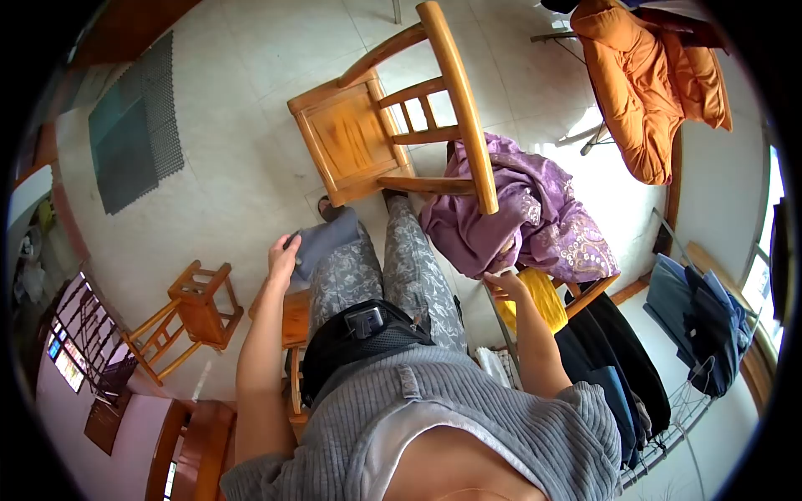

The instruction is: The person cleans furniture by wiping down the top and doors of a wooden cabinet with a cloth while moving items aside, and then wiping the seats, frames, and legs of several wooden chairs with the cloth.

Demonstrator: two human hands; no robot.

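My left hand grips the edge of a grey-blue cloth, which hangs over my knee on the left side. On the right, my right hand is at the lower edge of a heaped purple patterned cloth, beside a yellow cloth. Its fingers are bent, and whether they pinch the purple fabric cannot be made out. The purple heap lies on a wooden seat, of which only a corner shows.
A wooden chair stands right in front of my feet. A small wooden chair is at the left, and a grey mat lies beyond. Orange padded clothing is at the upper right; dark clothes hang on a rack at the right.
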